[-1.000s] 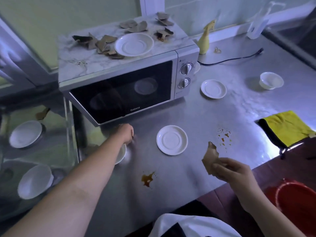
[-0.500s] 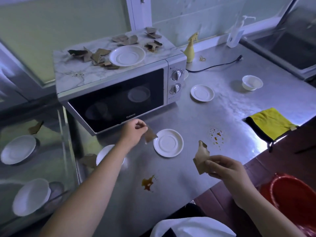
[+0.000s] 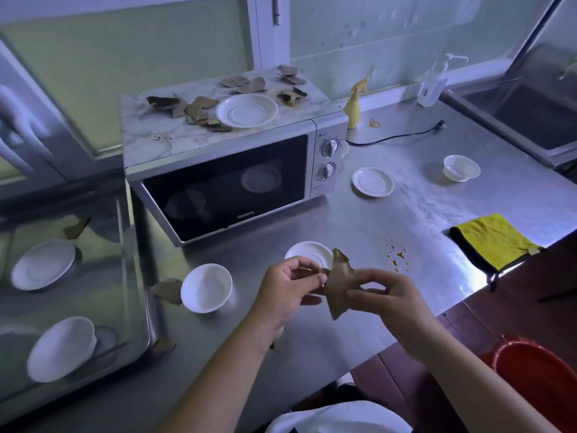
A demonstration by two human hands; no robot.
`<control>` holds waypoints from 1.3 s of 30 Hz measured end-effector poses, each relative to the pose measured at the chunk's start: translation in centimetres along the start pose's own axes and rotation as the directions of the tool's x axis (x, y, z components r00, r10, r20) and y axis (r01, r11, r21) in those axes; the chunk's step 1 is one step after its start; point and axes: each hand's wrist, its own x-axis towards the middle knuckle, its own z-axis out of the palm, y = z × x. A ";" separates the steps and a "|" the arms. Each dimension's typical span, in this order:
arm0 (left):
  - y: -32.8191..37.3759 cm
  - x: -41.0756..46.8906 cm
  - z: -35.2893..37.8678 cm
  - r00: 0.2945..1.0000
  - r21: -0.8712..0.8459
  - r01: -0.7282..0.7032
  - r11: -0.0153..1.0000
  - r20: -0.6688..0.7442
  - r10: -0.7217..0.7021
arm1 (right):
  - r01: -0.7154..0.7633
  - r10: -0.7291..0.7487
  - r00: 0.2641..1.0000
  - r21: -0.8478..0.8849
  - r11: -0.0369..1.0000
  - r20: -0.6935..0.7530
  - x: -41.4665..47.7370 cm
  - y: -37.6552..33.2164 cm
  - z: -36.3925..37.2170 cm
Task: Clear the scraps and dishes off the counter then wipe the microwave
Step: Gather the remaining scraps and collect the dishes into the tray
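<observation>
My right hand [image 3: 382,293] pinches a brown cardboard scrap [image 3: 338,281] above the steel counter [image 3: 359,226]. My left hand [image 3: 288,284] meets it from the left, fingers pinching a smaller scrap against the same bundle. Behind the hands lies a white saucer [image 3: 307,253], partly hidden. A white bowl [image 3: 206,287] stands to the left with another scrap [image 3: 167,290] beside it. The microwave [image 3: 224,170] carries several scraps [image 3: 193,109] and a white plate [image 3: 246,110] on top.
A saucer [image 3: 373,181] and a small bowl [image 3: 461,168] sit at the right of the counter. A yellow cloth [image 3: 493,240] lies at the front right edge, a red bucket [image 3: 540,379] below. Sauce spots [image 3: 396,257] stain the counter. A sink [image 3: 537,120] is far right.
My left hand lifted a scrap from beside the bowl and carried it right to meet my right hand's scrap. The camera view shifted, showing more of the counter.
</observation>
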 end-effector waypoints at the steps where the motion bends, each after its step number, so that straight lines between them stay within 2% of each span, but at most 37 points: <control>1: 0.2 -0.1 -0.1 1.000 -0.001 0.001 1.000 0.009 -0.001 | 0.008 -0.008 1.000 -0.029 1.000 0.007 0.1 -0.1 0.0; 7: 2.0 0.9 -0.4 0.999 -0.060 -0.030 0.998 0.017 0.031 | 0.017 -0.008 0.993 -0.077 0.997 0.116 2.4 -1.4 -0.4; 11: 3.9 3.0 0.4 0.999 -0.060 -0.027 0.998 0.022 0.029 | 0.101 -0.098 0.987 -0.013 0.995 0.126 4.5 -2.8 -1.4; 18: 7.7 8.0 4.7 0.999 0.007 -0.015 1.000 0.039 0.015 | 0.185 -0.197 0.964 0.082 0.979 0.176 9.2 -4.2 -5.9; 22: 9.4 11.6 7.3 0.997 0.064 -0.011 0.998 0.073 0.006 | 0.179 -0.212 0.957 0.172 0.969 0.200 12.6 -4.9 -9.1; 25: 11.9 15.4 7.7 0.993 0.215 -0.120 0.969 0.011 0.120 | 0.165 -0.207 0.956 0.205 0.965 0.206 15.3 -5.1 -11.8; 27: 14.5 18.7 7.0 0.949 0.406 -0.225 0.886 -0.114 0.293 | 0.149 -0.189 0.966 0.218 0.965 0.177 16.7 -4.9 -13.9; 28: 15.9 20.4 6.4 0.907 0.530 -0.248 0.811 -0.166 0.387 | 0.139 -0.178 0.970 0.224 0.965 0.164 17.3 -4.8 -15.0; 30: 18.8 24.0 5.2 0.824 0.773 -0.189 0.605 -0.210 0.526 | 0.117 -0.153 0.979 0.241 0.963 0.137 18.4 -4.2 -17.1; 31: 20.0 25.7 4.6 0.810 0.857 -0.125 0.500 -0.202 0.550 | 0.109 -0.143 0.982 0.251 0.962 0.124 18.9 -4.0 -18.0; 33: 21.9 28.9 3.6 0.842 0.958 0.011 0.287 -0.164 0.514 | 0.095 -0.126 0.987 0.274 0.957 0.098 19.6 -3.8 -19.6; 36: 23.5 32.4 2.9 0.890 0.985 0.171 -0.004 -0.153 0.428 | 0.088 -0.107 0.993 0.277 0.957 0.056 20.4 -3.7 -21.1; 39: 24.2 34.5 3.1 0.896 0.952 0.246 -0.183 -0.151 0.417 | 0.071 -0.093 0.994 0.318 0.945 0.055 20.9 -3.5 -22.2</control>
